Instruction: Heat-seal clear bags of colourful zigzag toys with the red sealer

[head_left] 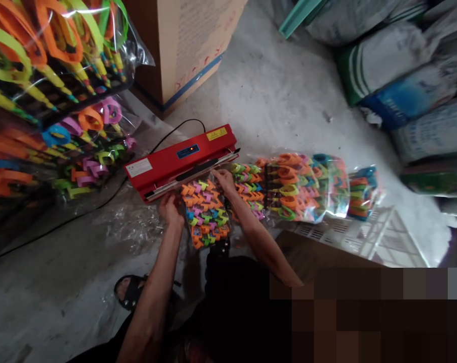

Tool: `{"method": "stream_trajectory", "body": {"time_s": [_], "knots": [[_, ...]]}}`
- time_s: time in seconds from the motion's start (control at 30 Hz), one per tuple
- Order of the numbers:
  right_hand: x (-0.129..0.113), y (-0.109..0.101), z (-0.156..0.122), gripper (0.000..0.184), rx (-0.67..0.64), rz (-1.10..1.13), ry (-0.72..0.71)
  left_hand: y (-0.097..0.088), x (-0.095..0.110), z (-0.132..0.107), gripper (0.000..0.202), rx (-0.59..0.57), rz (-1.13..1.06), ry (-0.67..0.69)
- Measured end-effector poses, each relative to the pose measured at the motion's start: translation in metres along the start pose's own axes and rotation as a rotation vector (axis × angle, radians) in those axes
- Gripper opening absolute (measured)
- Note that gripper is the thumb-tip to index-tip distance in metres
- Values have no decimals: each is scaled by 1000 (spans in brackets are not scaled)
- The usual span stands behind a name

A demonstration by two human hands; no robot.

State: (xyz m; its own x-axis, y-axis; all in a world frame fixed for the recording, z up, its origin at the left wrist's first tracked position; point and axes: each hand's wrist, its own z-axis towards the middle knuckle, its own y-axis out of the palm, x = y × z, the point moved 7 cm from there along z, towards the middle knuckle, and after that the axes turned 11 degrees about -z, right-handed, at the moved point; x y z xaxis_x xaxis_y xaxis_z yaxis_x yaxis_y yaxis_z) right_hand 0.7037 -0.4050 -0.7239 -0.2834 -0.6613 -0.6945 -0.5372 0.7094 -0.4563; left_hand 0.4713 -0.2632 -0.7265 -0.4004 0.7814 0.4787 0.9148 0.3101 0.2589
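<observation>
A red impulse sealer (164,160) with a lit orange light lies at a slant on the floor ahead of me. Against its near edge is a clear plastic bag (207,214) filled with orange, green, blue and pink plastic pieces. My left hand (171,209) is closed at the bag's upper left corner, just below the sealing bar. At the upper right corner, my right hand (224,181) pinches the bag close to the sealer's black handle (196,170). The fingertips of both hands are partly hidden.
Filled bags (294,186) form a row on the right, by a white plastic crate (379,234). More bagged toys (88,121) are stacked at left. A cardboard box (198,45) stands behind. A black cable (95,207) crosses the floor; sacks (390,60) lie far right.
</observation>
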Motion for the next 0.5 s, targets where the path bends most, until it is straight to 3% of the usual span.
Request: {"method": "stream_trajectory", "body": {"time_s": [0.1, 0.23, 0.37, 0.5], "knots": [[1, 8, 4, 28, -76, -25, -11, 4, 1, -5, 17, 2, 38, -8], [-6, 10, 22, 18, 66, -22, 3, 12, -2, -3, 15, -51, 121, -10], [-13, 1, 21, 10, 117, -155, -51, 12, 13, -8, 9, -109, 374, 263], [-42, -18, 6, 12, 242, -521, -304, 25, 52, -16, 15, -142, 541, 567]]}}
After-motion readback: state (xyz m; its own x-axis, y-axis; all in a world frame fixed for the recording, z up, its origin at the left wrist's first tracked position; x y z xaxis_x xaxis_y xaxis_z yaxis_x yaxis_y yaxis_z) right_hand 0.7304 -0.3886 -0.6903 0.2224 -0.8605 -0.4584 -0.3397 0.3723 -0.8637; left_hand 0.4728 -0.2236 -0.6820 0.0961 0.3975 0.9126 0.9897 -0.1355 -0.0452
